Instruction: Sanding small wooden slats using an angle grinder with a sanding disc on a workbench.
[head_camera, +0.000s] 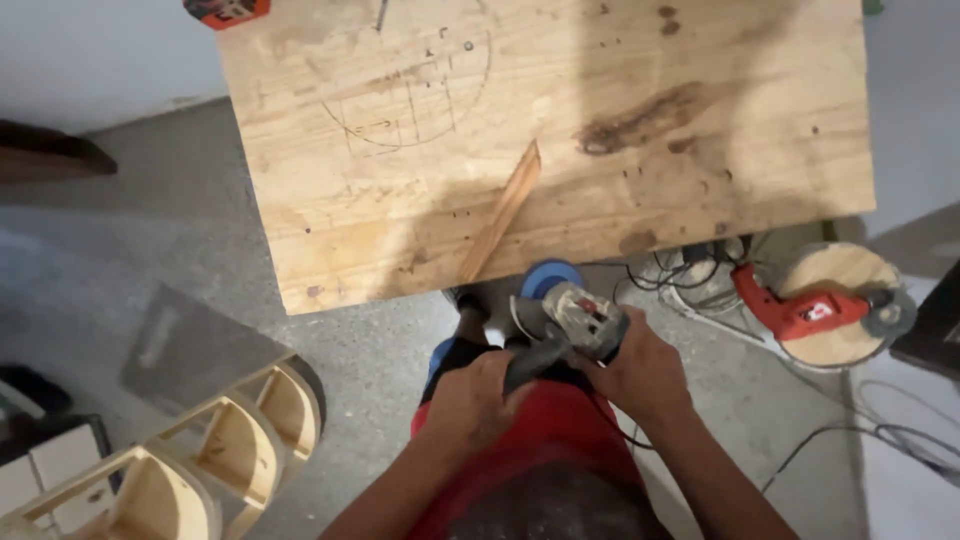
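I held the angle grinder (575, 325) in both hands, low in front of my body and just off the near edge of the plywood bench (560, 130). My right hand (640, 375) was clenched around the grinder's grey body, and my left hand (470, 400) was closed on the black handle that ran back toward me. The tool's long axis pointed away from me and toward the bench edge, disc end forward. A thin wooden strip (503, 215) lay on the bench just beyond the grinder, slanting from the near edge up and away to the right. My right hand sat nearer that strip than my left. Right of the bench, a red power tool (805, 310) rested on a round wooden disc (845, 300) on the floor.
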